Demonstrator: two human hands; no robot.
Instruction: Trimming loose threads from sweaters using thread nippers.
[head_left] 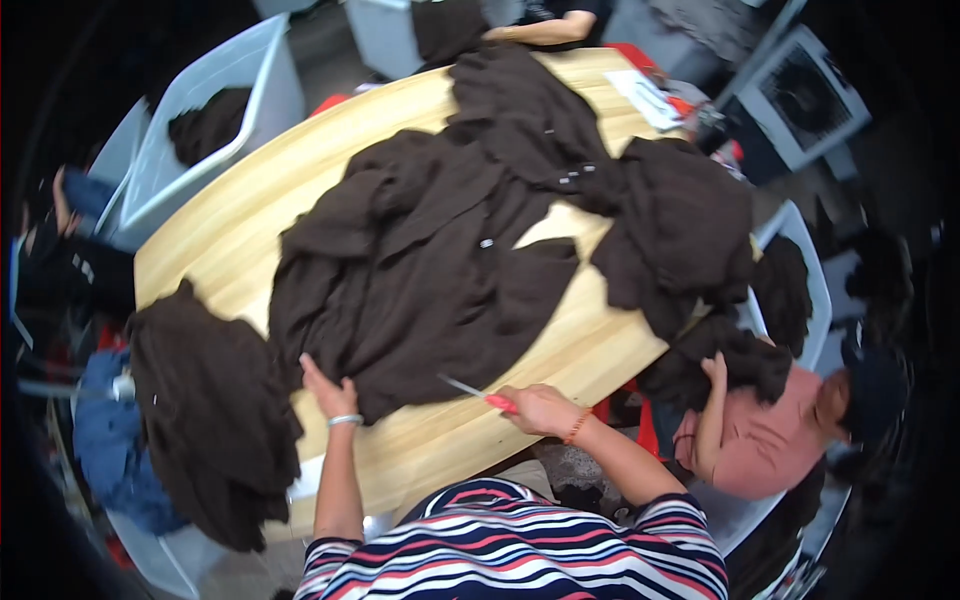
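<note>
A dark brown garment (430, 270), likely a shirt or jacket with small pale buttons or tags, is spread across the wooden table (590, 340). My left hand (328, 388) is at its near left edge, fingers apart, touching or just beside the cloth. In my right hand (545, 408) is a red-handled tool (480, 392) with a thin pointed metal blade, perhaps scissors. Its tip points left toward the garment's near hem. Whether the blade touches the cloth, I cannot tell.
Brown garments lie heaped at the left (210, 410) and right (685, 220) of the table. A pale plastic bin (265, 70) stands far left. At the right, a co-worker in a pink top (765, 430) handles brown cloth. Another person's arm (550, 30) reaches in at the far edge.
</note>
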